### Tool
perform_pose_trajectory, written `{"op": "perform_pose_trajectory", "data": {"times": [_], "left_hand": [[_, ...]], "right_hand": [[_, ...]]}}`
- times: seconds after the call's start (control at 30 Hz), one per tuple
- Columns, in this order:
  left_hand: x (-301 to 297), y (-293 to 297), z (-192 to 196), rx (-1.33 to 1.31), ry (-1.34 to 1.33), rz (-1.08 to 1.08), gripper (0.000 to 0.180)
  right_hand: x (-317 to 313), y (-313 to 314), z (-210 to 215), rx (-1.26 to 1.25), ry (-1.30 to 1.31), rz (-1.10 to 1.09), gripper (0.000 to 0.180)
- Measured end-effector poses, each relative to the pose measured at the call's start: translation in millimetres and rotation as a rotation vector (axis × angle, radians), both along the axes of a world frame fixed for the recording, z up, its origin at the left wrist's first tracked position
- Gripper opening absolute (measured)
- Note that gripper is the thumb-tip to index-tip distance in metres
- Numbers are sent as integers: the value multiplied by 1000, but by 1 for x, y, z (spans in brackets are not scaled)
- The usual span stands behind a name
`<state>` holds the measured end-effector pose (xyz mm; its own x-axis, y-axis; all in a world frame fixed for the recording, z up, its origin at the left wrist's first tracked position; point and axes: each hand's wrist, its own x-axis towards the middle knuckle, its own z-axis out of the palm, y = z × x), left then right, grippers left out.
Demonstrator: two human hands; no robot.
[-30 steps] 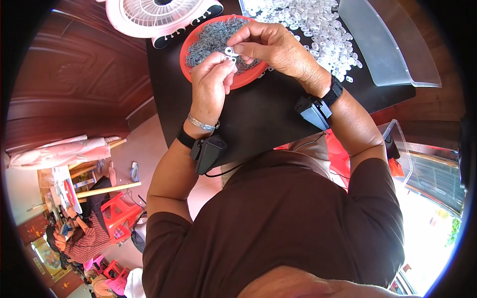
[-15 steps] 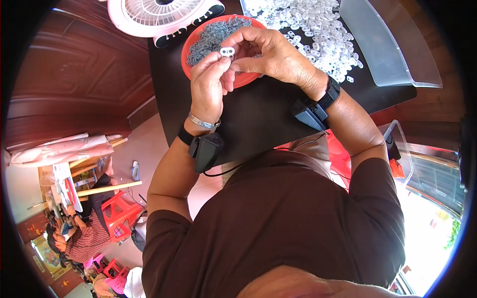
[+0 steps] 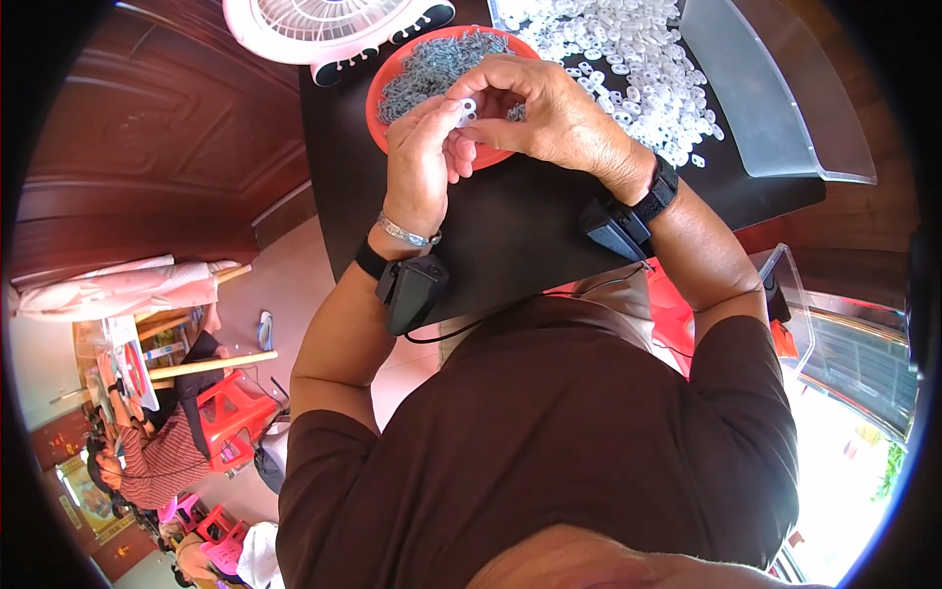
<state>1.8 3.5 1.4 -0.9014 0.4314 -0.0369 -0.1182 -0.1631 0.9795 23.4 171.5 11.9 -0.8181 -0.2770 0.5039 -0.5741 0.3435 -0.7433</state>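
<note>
Both my hands meet over the near part of a red basin (image 3: 374, 110) holding many small grey pieces (image 3: 432, 74) that look like screws. Between my left thumb and fingers is a small white oval plastic piece with two holes (image 3: 467, 110), now tilted. My left hand (image 3: 420, 157) is closed on it from the left. On the other side, the curled index finger and thumb of my right hand (image 3: 554, 113) close around the same piece. My fingers hide part of it, and I cannot make out whether a grey piece is with it.
Many similar white pieces (image 3: 648, 83) lie heaped on the black table (image 3: 510, 226), right of the basin. A clear plastic bin (image 3: 756, 98) stands beyond them. A pink fan (image 3: 314, 25) sits at the far left. Another person (image 3: 177, 461) sits off to the left near a red stool (image 3: 231, 412).
The white piece has turned from lying nearly level to a steeper tilt in my fingers. My left thumb now covers more of it, and my right fingers are closer around it.
</note>
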Motion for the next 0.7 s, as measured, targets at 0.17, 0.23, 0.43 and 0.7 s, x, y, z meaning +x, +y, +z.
{"op": "perform_pose_trajectory", "data": {"times": [0.17,0.23,0.43,0.7], "left_hand": [[2,0,0,-10,28,13,27],[2,-1,1,-41,13,31,26],[4,-4,3,-39,40,15,32],[3,-6,0,-9,182,-14,30]], "right_hand": [[0,-7,-5,112,204,-115,30],[2,-8,-4,143,217,-142,31],[4,-6,0,136,230,-122,28],[7,-5,3,81,174,-109,24]]}}
